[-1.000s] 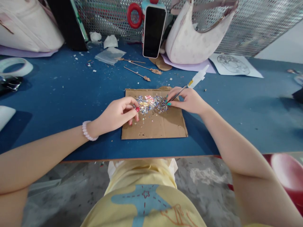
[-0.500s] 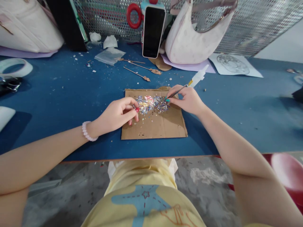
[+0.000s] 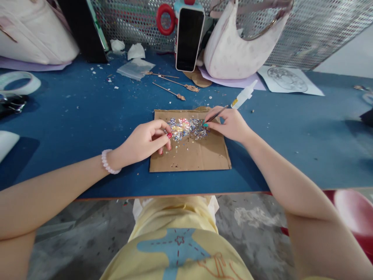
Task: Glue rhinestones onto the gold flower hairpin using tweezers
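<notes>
A brown cardboard sheet (image 3: pixel 201 157) lies on the blue table in front of me. On it is a glittery piece (image 3: pixel 183 127) covered with small shiny flakes in blue, silver, yellow and pink. My left hand (image 3: pixel 148 139) is curled at its left end, with thumb and forefinger pinched at the edge. Metal tweezers (image 3: pixel 217 114) are held in my right hand (image 3: pixel 230 122), slanting down toward the right end of the glittery piece. Whether the tips grip a flake is too small to tell. Loose flakes are scattered below the piece.
A white-tipped glue bottle (image 3: pixel 244 95) lies just beyond my right hand. Several gold hairpins (image 3: pixel 176 95), a plastic bag (image 3: pixel 135 69) and a propped phone (image 3: pixel 190 39) are farther back. A white handbag (image 3: pixel 241 54) and a printed drawing (image 3: pixel 288 80) stand right; tape (image 3: pixel 35 83) lies left.
The tweezers in my right hand have tilted or shifted very slightly. My left hand stays in place at the glittery piece.
</notes>
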A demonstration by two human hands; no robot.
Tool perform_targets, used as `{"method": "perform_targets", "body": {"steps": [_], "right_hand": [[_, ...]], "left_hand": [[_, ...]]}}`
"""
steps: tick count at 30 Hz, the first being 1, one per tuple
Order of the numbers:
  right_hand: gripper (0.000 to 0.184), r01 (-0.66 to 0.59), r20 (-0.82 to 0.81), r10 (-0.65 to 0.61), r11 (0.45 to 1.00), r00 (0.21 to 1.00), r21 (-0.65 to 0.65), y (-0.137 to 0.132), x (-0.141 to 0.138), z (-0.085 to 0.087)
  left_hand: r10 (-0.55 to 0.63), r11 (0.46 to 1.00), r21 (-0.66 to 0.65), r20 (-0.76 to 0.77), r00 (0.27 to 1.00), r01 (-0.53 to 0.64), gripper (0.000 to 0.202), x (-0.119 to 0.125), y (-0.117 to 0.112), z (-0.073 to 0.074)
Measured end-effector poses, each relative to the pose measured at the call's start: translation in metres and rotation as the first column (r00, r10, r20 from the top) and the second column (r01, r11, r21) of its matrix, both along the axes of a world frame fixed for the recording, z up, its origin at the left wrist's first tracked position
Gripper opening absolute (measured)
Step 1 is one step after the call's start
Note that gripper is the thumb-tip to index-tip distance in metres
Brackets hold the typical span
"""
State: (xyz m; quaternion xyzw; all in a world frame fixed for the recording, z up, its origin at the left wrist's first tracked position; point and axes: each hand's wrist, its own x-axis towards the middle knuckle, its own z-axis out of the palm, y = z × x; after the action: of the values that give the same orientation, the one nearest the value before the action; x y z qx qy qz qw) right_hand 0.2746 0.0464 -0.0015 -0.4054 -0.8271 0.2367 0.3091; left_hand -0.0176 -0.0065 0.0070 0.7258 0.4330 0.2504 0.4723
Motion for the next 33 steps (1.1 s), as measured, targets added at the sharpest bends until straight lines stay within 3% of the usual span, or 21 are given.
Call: {"method": "perform_targets", "body": {"steps": [33], "right_hand": [[0.008, 0.03, -0.005, -0.03, 0.999, 1.0, -0.02, -0.0012, -0.0004, 0.0008]], "left_hand": [[-0.008, 1.0, 0.005, -0.007, 1.0, 0.008, 0.01, 0.0005, -0.0008, 0.0017]]}}
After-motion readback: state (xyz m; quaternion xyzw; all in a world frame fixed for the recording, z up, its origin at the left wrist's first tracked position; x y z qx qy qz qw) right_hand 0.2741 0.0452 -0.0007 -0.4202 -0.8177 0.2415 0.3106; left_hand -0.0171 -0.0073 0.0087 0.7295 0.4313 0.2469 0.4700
